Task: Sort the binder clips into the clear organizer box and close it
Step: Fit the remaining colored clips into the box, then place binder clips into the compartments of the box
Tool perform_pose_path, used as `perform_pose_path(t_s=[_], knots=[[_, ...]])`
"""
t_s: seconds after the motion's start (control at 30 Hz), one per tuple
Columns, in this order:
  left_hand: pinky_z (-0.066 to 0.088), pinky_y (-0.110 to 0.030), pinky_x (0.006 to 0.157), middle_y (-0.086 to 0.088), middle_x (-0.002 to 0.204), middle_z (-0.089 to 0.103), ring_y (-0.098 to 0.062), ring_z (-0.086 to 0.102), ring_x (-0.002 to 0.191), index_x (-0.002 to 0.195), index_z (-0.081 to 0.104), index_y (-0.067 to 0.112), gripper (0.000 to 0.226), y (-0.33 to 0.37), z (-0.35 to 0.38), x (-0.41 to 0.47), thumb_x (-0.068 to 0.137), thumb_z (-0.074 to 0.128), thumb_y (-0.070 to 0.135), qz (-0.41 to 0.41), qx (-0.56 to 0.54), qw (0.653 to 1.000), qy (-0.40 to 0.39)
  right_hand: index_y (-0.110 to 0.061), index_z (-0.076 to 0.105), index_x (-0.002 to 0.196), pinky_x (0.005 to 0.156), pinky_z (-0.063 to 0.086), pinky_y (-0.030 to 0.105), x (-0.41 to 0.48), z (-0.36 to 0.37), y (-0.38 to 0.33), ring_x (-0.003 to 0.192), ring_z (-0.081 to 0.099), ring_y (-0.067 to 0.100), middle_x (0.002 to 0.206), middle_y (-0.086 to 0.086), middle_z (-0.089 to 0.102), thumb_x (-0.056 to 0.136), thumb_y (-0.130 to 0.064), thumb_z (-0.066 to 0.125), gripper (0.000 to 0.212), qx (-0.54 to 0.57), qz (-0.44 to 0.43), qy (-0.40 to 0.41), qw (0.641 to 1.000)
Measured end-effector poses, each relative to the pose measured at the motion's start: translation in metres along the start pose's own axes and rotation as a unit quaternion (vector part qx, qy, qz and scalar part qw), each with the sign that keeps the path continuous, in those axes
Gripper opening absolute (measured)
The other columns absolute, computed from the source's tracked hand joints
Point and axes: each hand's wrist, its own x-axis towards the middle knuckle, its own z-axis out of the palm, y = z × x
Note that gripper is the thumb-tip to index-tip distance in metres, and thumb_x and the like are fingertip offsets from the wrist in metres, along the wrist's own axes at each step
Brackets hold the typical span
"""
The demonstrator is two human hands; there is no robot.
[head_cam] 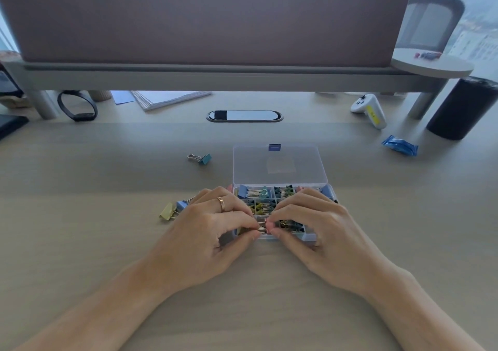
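The clear box [269, 238] sits mid-frame on the bench [107, 243], with its lid [280, 167] lying open and flat behind it. Its compartments hold coloured clips. Both grips are over the near row. The left grip [215, 232], wearing a ring [221, 204], pinches the wire handles of a pink clip [268, 225], and the right grip [318, 229] pinches its pink body. Just left of the left grip lie a yellow clip [167, 211] and a blue clip [182, 205]. A teal clip [200, 159] lies left of the lid.
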Motion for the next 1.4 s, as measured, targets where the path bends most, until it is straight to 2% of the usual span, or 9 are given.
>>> perform_pose_path(t_s=[0.3, 0.57, 0.7, 0.87, 0.93, 1.03, 1.13, 1.3, 1.4], knots=[[0.05, -0.032, 0.089, 0.019, 0.103, 0.067, -0.003, 0.061, 0.103, 0.1, 0.078, 0.027, 0.013, 0.002, -0.002, -0.001, 0.095, 0.069, 0.035, -0.01, -0.016, 0.999, 0.025, -0.023, 0.077, 0.107, 0.091, 0.052, 0.031, 0.0, 0.0, 0.0, 0.105, 0.063, 0.008, 0.108, -0.016, 0.07, 0.099, -0.031, 0.072, 0.013, 0.001, -0.004, 0.043, 0.999], [0.047, -0.014, 0.082, 0.016, 0.1, 0.071, -0.009, 0.065, 0.097, 0.099, 0.074, 0.026, 0.016, -0.036, -0.034, 0.021, 0.1, 0.061, 0.017, -0.193, -0.07, 0.961, 0.183, -0.015, 0.079, 0.1, 0.084, 0.053, 0.027, 0.0, -0.008, 0.012, 0.098, 0.065, 0.01, 0.1, -0.008, 0.072, 0.107, -0.033, 0.051, 0.034, 0.009, 0.03, 0.164, 0.986], [0.039, -0.007, 0.069, 0.014, 0.086, 0.065, 0.001, 0.058, 0.08, 0.097, 0.073, 0.028, 0.016, -0.066, -0.044, 0.02, 0.098, 0.062, 0.016, -0.252, 0.041, 0.962, 0.096, -0.013, 0.079, 0.099, 0.082, 0.052, 0.027, 0.0, -0.005, 0.017, 0.097, 0.065, 0.01, 0.1, -0.007, 0.072, 0.108, -0.027, 0.047, 0.036, 0.022, 0.051, 0.17, 0.984], [0.047, -0.025, 0.071, 0.016, 0.084, 0.065, -0.001, 0.06, 0.079, 0.088, 0.063, 0.037, 0.009, -0.063, -0.065, 0.02, 0.092, 0.069, 0.042, -0.294, 0.123, 0.94, -0.125, -0.015, 0.079, 0.097, 0.081, 0.052, 0.031, 0.0, -0.006, 0.023, 0.098, 0.067, 0.013, 0.099, -0.01, 0.073, 0.11, -0.029, 0.041, 0.043, 0.054, 0.098, 0.203, 0.973], [0.051, -0.028, 0.076, 0.018, 0.085, 0.065, -0.001, 0.062, 0.082, 0.09, 0.063, 0.037, 0.024, -0.056, -0.069, 0.021, 0.08, 0.076, 0.054, -0.297, 0.134, 0.929, -0.174, -0.016, 0.079, 0.097, 0.083, 0.051, 0.031, 0.001, -0.006, 0.025, 0.099, 0.067, 0.012, 0.099, -0.01, 0.074, 0.111, -0.028, 0.039, 0.045, 0.059, 0.107, 0.214, 0.969], [0.054, -0.028, 0.074, 0.018, 0.08, 0.068, 0.001, 0.063, 0.08, 0.084, 0.063, 0.034, 0.025, -0.048, -0.07, 0.022, 0.073, 0.081, 0.049, -0.283, 0.134, 0.933, -0.179, -0.016, 0.079, 0.096, 0.083, 0.05, 0.027, 0.001, -0.006, 0.025, 0.101, 0.068, 0.011, 0.1, -0.012, 0.073, 0.111, -0.029, 0.036, 0.048, 0.068, 0.117, 0.231, 0.963], [0.048, -0.013, 0.066, 0.017, 0.075, 0.07, 0.002, 0.063, 0.078, 0.08, 0.066, 0.032, 0.018, -0.047, -0.069, 0.025, 0.075, 0.083, 0.037, -0.278, 0.114, 0.937, -0.179, -0.017, 0.079, 0.096, 0.083, 0.049, 0.025, -0.001, -0.007, 0.026, 0.101, 0.067, 0.009, 0.101, -0.017, 0.072, 0.111, -0.03, 0.036, 0.048, 0.068, 0.125, 0.239, 0.961], [0.055, -0.021, 0.073, 0.021, 0.075, 0.072, 0.003, 0.067, 0.072, 0.077, 0.07, 0.03, 0.017, -0.027, -0.067, 0.041, 0.073, 0.086, 0.029, -0.273, 0.034, 0.961, -0.032, -0.023, 0.078, 0.102, 0.08, 0.053, 0.025, 0.002, -0.012, 0.024, 0.099, 0.069, 0.007, 0.1, -0.019, 0.073, 0.109, -0.038, 0.038, 0.043, 0.101, 0.163, 0.238, 0.952], [0.049, -0.008, 0.071, 0.023, 0.079, 0.072, 0.004, 0.069, 0.076, 0.082, 0.072, 0.03, 0.016, 0.013, -0.05, 0.055, 0.076, 0.086, 0.028, -0.215, -0.041, 0.975, -0.038, -0.033, 0.075, 0.105, 0.077, 0.055, 0.027, 0.007, -0.023, 0.016, 0.096, 0.071, 0.008, 0.097, -0.018, 0.075, 0.106, -0.048, 0.045, 0.034, 0.156, 0.196, 0.2, 0.947]])
